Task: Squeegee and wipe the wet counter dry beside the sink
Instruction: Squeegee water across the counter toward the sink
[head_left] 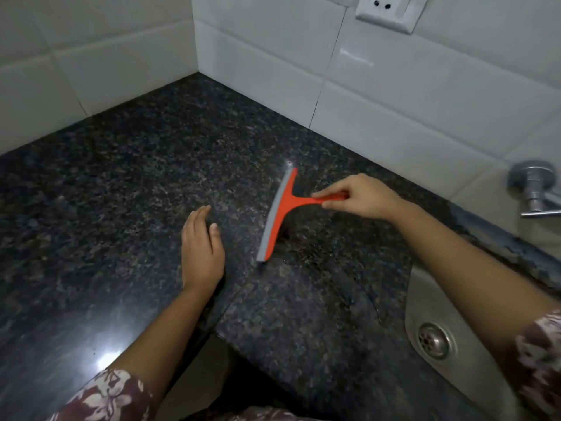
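Observation:
An orange squeegee (283, 212) with a grey rubber blade lies blade-down on the dark speckled granite counter (127, 183), left of the sink. My right hand (358, 197) grips its handle with thumb and fingers. My left hand (200, 250) rests flat on the counter, palm down, fingers together, a short way left of the blade and holding nothing. A wet sheen and a few streaks of water show on the counter (343, 268) between the blade and the sink.
A steel sink (425, 287) with a round drain (432, 340) sits at the right. A chrome tap (534, 189) juts from the white tiled wall (394, 95). A white socket (388, 10) is mounted above. Tiled walls meet in the far corner.

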